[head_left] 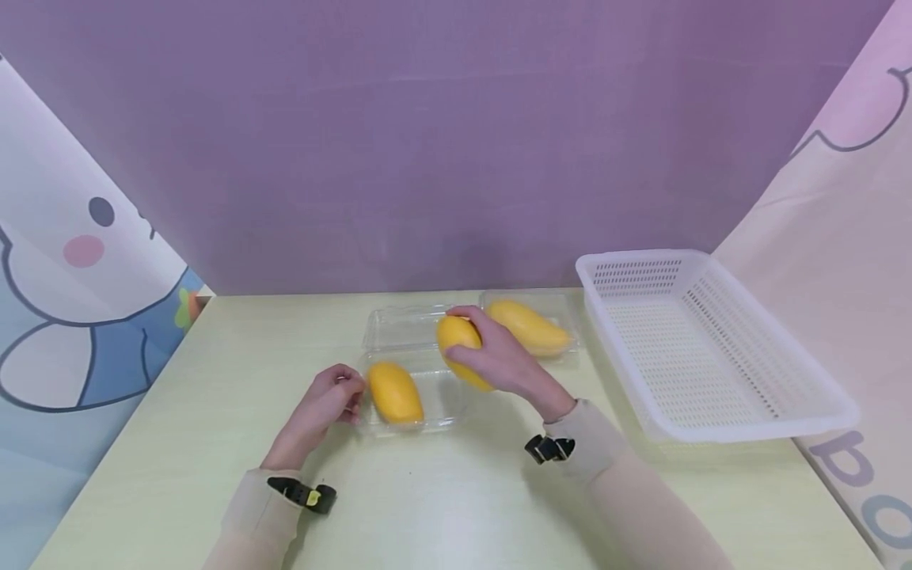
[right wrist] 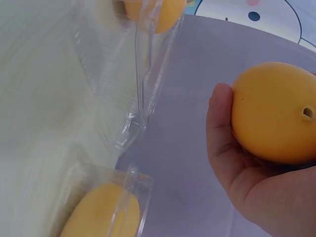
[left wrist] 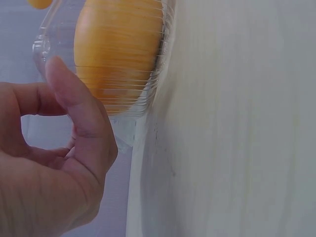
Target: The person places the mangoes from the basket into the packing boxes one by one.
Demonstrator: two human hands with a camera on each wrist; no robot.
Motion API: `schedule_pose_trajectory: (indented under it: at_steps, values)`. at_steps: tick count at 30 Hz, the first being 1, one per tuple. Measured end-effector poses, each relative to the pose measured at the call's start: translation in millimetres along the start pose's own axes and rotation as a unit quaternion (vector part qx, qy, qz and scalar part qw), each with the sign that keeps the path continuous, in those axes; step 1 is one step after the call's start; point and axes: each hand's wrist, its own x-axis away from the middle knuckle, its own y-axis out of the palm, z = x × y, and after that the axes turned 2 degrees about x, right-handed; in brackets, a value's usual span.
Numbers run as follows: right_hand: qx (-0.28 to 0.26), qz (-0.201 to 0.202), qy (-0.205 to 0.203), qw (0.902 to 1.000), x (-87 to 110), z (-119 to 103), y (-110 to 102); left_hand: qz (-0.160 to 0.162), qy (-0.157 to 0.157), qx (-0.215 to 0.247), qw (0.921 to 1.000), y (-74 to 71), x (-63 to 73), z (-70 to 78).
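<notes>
My right hand (head_left: 492,348) holds a yellow mango (head_left: 458,342) above the open clear plastic clamshell box (head_left: 443,396), thumb and fingers on opposite sides of the fruit. In the right wrist view, a small stem hole shows on the held mango (right wrist: 269,111). A second mango (head_left: 395,393) lies in the left part of the box. Beside the box's left edge is my left hand (head_left: 333,400), its fingers loosely bent. Its fingertips are right at the plastic wall, overlapping the box (left wrist: 42,47) in the left wrist view.
The clamshell's lid (head_left: 402,327) lies folded back, away from me. Behind my right hand, another clear box (head_left: 563,305) contains a third mango (head_left: 530,326). A white perforated plastic basket (head_left: 644,396) stands on the right of the pale table (head_left: 427,507). A purple backdrop (head_left: 427,142) rises behind the table.
</notes>
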Motion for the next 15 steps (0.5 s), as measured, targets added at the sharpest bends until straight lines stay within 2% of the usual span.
schedule_pose_trajectory:
  at_steps: [15]
  values:
    - [-0.019, 0.001, 0.004, 0.9998, -9.8, 5, 21, 0.0, 0.0, 0.0, 1.0, 0.0, 1.1, 1.8]
